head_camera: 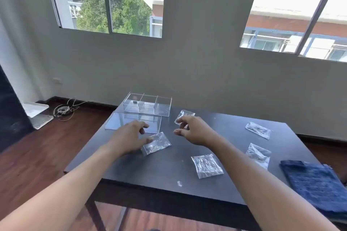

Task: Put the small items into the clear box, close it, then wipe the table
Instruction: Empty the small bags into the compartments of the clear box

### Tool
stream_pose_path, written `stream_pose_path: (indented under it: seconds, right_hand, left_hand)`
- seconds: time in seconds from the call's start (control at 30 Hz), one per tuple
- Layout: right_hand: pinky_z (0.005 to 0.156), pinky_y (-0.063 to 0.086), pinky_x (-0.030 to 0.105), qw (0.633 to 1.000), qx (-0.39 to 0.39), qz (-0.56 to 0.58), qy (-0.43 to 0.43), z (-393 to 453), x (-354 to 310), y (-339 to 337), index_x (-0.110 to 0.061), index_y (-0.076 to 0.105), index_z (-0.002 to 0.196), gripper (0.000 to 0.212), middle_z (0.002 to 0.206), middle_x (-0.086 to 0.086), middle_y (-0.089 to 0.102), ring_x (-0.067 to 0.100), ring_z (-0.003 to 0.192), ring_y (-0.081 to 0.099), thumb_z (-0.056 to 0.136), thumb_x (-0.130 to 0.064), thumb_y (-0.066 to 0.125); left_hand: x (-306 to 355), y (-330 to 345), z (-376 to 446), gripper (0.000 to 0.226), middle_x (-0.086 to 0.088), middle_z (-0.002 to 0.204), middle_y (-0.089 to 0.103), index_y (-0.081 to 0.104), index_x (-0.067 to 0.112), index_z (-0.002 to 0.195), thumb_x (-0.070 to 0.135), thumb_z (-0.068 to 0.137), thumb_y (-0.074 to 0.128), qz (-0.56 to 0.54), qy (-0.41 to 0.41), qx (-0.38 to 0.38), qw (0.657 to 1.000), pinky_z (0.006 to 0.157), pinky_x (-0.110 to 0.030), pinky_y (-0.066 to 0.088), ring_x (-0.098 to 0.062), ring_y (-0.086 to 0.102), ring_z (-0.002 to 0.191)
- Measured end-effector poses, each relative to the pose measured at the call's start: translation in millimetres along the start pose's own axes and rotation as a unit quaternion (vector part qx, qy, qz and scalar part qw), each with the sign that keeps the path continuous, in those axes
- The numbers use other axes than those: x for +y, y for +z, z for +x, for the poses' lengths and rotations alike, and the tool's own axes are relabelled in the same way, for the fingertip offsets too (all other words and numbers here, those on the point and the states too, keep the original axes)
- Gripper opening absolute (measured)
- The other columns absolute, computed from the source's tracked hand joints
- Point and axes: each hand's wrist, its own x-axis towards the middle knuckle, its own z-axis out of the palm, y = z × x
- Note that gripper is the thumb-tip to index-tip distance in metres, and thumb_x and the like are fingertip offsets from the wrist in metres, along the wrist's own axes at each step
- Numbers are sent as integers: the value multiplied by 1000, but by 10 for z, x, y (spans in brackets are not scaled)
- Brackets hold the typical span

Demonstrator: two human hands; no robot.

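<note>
The clear box [147,106] stands open at the far edge of the dark table [169,170], divided into three compartments, with a small dark item [134,102] in the left one. Its clear lid [122,122] lies flat just in front of it. Several small clear bags lie scattered on the table. My left hand [129,139] hovers with spread fingers, its thumb touching one bag [157,143]. My right hand [195,131] has loosely curled fingers, its fingertips at the near edge of another bag [185,115], thumb apart. Neither hand grips anything.
Three more bags lie to the right: one near the front [206,166] and two further right [258,130] [258,154]. A folded blue cloth [317,184] sits at the table's right front corner. A white speck [179,183] is near the front edge. Cables [63,110] lie on the floor.
</note>
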Motion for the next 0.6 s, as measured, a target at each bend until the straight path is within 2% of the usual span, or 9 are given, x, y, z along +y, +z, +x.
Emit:
stream_pose_path:
  seconds: [0.07, 0.13, 0.2, 0.27, 0.37, 0.47, 0.6]
  right_hand:
    - [87, 38, 23, 1000, -16, -8, -6, 69, -69, 102, -13, 61, 138, 51, 119, 4, 69, 13, 96, 52, 92, -32, 74]
    - [93, 45, 28, 999, -33, -22, -16, 131, -146, 218, -13, 60, 139, 53, 123, 4, 68, 12, 95, 52, 91, -30, 75]
    - [98, 46, 29, 998, -44, -34, -32, 215, -207, 311, -15, 59, 140, 57, 127, 5, 67, 11, 94, 50, 88, -29, 79]
    - [96, 43, 28, 995, -63, -56, -46, 281, -242, 364, -18, 59, 140, 60, 129, 2, 65, 13, 95, 52, 85, -30, 81]
    - [94, 40, 27, 989, -95, -92, -60, 349, -278, 428, -20, 58, 138, 62, 130, 1, 62, 20, 106, 58, 83, -30, 83]
    - [89, 40, 26, 986, -119, -94, -63, 431, -275, 441, -22, 57, 134, 61, 125, 0, 59, 15, 97, 51, 81, -30, 85]
    - [87, 50, 34, 985, -158, -66, -27, 516, -266, 419, -24, 51, 131, 64, 109, 4, 64, 21, 92, 59, 78, -31, 87]
  left_hand:
    - [-40, 1, -54, 63, 14, 106, 58, 58, 31, 133, 63, 80, 71, 7, -3, -1, 1000, 77, -30, 43, -8, 54, 85]
    - [-73, 47, -114, 62, 11, 107, 58, 58, 32, 132, 62, 80, 73, 7, 2, 10, 1000, 77, -29, 40, -9, 54, 85]
    - [-95, 78, -140, 58, 12, 105, 59, 61, 31, 127, 60, 79, 75, -20, 16, 33, 999, 78, -28, 43, -7, 54, 81]
    - [-132, 114, -152, 52, 13, 102, 60, 65, 31, 121, 59, 78, 76, -44, 18, 44, 998, 81, -29, 48, -5, 53, 80]
    - [-155, 178, -167, 40, 13, 98, 62, 68, 34, 111, 54, 78, 78, -73, 11, 45, 996, 88, -35, 52, -4, 53, 79]
    - [-152, 200, -144, 28, 16, 90, 66, 68, 37, 102, 50, 79, 78, -92, 3, 40, 995, 91, -39, 51, -1, 55, 80]
    - [-159, 223, -138, 36, 18, 91, 61, 66, 36, 109, 49, 78, 80, -106, -9, 52, 993, 92, -36, 50, 1, 54, 84]
